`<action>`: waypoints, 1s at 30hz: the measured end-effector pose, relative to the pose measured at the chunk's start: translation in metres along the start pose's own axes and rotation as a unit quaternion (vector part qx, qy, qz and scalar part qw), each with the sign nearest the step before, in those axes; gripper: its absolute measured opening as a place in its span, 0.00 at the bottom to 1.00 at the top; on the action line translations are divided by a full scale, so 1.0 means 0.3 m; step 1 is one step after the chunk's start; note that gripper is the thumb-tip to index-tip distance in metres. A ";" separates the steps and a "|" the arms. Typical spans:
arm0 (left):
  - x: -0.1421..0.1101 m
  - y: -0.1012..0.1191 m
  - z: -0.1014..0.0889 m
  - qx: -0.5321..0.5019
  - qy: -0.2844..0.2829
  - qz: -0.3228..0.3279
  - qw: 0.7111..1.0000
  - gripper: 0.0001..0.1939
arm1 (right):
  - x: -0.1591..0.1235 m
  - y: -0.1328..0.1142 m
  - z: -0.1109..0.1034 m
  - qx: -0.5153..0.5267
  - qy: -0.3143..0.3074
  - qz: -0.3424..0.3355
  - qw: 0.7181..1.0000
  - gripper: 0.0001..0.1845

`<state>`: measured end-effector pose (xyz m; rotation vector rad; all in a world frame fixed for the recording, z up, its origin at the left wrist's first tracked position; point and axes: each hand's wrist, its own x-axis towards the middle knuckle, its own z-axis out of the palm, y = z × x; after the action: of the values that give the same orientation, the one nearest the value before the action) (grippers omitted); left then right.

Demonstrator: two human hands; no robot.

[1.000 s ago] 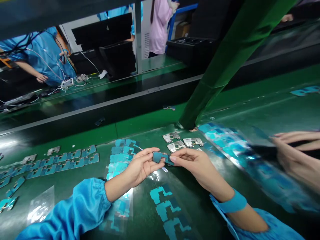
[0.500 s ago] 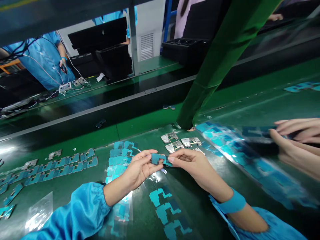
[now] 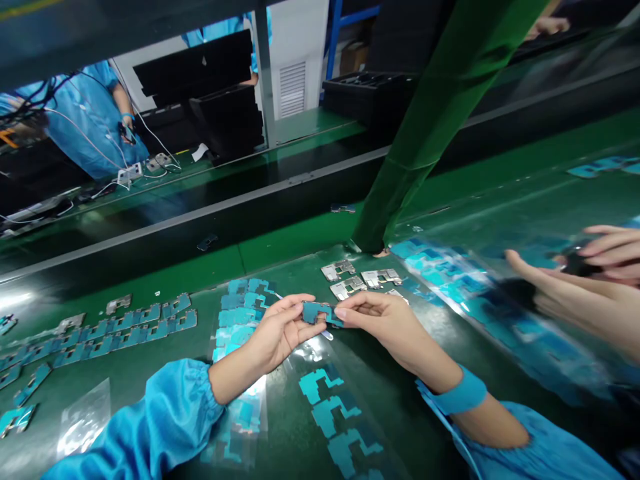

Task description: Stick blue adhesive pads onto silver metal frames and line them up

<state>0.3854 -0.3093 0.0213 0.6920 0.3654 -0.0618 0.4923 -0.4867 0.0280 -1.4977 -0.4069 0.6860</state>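
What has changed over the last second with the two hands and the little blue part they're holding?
Hardly anything. The left hand and right hand keep pinching the same small blue part between them above the green table, with no visible regrip or release. At the right edge, a co-worker's hands have shifted slightly up. The rows of blue parts lie unchanged.

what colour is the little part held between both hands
Blue part, pinched between left hand and right hand; head view.
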 end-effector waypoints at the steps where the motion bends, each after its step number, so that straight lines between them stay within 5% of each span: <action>1: 0.000 0.000 0.001 0.000 0.001 0.000 1.000 0.09 | 0.000 0.000 -0.001 -0.001 0.000 0.000 1.000 0.24; 30: -0.003 -0.001 -0.007 0.010 -0.001 0.000 1.000 0.11 | 0.000 0.006 -0.004 0.000 -0.011 0.000 1.000 0.23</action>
<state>0.3840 -0.3083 0.0201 0.7108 0.3625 -0.0665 0.4928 -0.4877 0.0262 -1.4913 -0.4230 0.7029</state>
